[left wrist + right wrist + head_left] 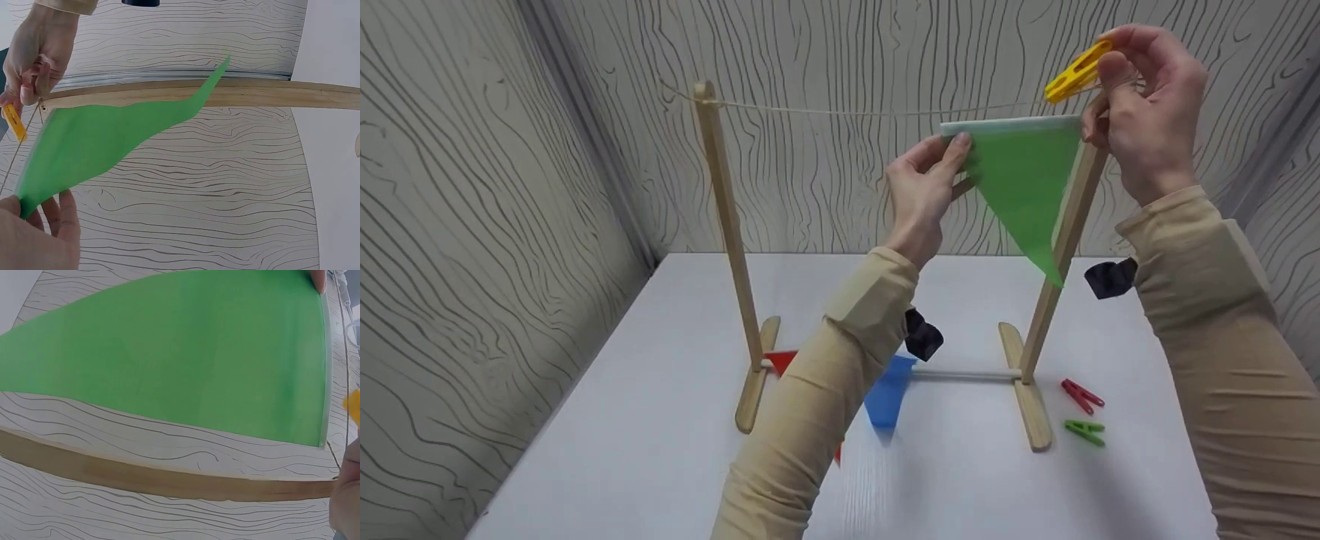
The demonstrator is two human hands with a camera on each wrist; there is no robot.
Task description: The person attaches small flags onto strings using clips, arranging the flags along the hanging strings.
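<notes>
My left hand (922,187) pinches the upper left corner of a green triangular pennant (1024,172) between thumb and fingers. The pennant hangs point down, its pale stiff top edge just below a thin string (840,113). A yellow clothespin (1065,85) is pinched in my right hand (1159,112), high by the top of the right wooden post (1080,199). Its tip overlaps the string in the head view. In the left wrist view the green pennant (107,140) stretches from my left fingers toward the post, with the yellow clothespin (13,122) beside its far corner.
The string runs to the left wooden post (727,217). A white rod (967,374) joins the posts low down. Blue (889,397) and red (780,361) pennants lie near it, partly behind my left sleeve. A red clothespin (1082,396) and a green clothespin (1085,431) lie at the right.
</notes>
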